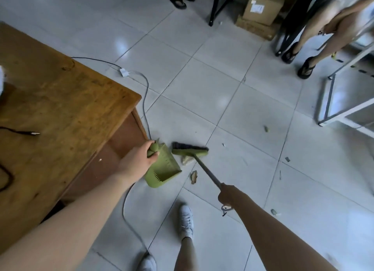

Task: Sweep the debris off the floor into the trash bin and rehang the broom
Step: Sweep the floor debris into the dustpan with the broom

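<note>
Wooden bench (60, 108) fills the left side, w/ a black lead (22, 132) lying on top. A grey cable (145, 92) runs from a white adapter (123, 72) past the bench corner & on across the floor, which is prob. a snag risk for sweeping.

Just right of that corner the left hand (141, 156) is wrapped round the stub grip of the green dustpan (165, 170). The pan is held low & tilted, its open side apparently turned toward the broom, so it's placed as the catcher. Can't tell if it touches the tiles.

Next along, the broom (190, 150) head sits at floor level just beside the pan, dark bristles on the far side. A crumpled pale scrap (187, 159) lies against the head, and a wood chip (194, 177) lies near the pan's edge, beside the shaft. The grey shaft slants down-right to the right hand (228, 195), a fist closed round it – a one-handed hold, good for short strokes only, I'd judge.

Further right the debris isn't gathered yet: small green bits (266, 128) lie well apart over the floor (222, 88). Task looks early-to-mid. The trash bin is not in view, nor any hook for the broom.

Room: glossy pale-grey tiles w/ light glare, a white metal frame (344, 106) at the right edge, cardboard boxes (263, 5) at the back, other ppl's legs nearby.
</note>
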Available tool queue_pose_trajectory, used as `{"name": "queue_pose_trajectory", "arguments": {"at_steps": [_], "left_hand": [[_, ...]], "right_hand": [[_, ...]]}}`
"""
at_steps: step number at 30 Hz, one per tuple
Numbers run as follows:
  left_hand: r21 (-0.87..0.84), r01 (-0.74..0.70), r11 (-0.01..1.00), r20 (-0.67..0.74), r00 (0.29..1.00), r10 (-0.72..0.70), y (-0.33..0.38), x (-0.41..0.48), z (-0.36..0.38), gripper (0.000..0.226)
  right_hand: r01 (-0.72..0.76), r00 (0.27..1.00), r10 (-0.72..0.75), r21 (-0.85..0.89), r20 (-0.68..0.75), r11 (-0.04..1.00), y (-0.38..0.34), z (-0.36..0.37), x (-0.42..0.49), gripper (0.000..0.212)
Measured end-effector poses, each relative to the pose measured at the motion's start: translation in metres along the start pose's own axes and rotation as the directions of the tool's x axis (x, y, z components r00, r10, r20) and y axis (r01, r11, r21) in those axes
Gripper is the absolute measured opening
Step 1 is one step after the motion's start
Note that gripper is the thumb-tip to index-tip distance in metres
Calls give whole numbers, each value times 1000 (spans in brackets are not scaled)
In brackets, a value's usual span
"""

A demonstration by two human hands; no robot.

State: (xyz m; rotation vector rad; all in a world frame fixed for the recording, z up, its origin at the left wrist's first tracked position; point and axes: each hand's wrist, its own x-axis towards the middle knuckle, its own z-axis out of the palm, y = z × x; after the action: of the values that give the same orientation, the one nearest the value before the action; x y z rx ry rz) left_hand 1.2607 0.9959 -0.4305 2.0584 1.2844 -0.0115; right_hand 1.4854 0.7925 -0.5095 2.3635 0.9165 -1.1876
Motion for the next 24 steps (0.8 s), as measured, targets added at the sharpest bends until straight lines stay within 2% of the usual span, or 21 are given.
{"name": "queue_pose_trajectory", "arguments": {"at_steps": [3, 6, 9, 15, 18, 20, 24], "left_hand": [[-31, -23, 999, 10, 1000, 23, 0, -28, 17, 49], [9, -48, 999, 15, 999, 48, -5, -56, 34, 48], [20, -91, 996, -1, 996, 91, 0, -77, 44, 47], [8, -68, 998, -84, 994, 69, 19, -108, 60, 36], [2, -66, 998, -99, 993, 66, 26, -125, 66, 35], [-1, -72, 997, -106, 992, 71, 30, -134, 70, 36], [-29, 11, 1000, -179, 984, -16, 35, -151, 81, 37]], "right_hand": [[-45, 999, 45, 12, 12, 999, 29, 47, -28, 45], [-88, 995, 86, 45, 52, 995, 50, 80, -57, 44], [-72, 997, 70, 83, 24, 994, 72, 102, -80, 33], [-52, 989, 46, -42, -139, 998, 107, 119, -122, 54], [0, 977, -21, -100, -211, 995, 115, 115, -132, 49], [40, 973, -71, -142, -218, 989, 117, 109, -129, 48], [81, 982, -108, -171, -156, 982, 116, 99, -112, 45]]}}
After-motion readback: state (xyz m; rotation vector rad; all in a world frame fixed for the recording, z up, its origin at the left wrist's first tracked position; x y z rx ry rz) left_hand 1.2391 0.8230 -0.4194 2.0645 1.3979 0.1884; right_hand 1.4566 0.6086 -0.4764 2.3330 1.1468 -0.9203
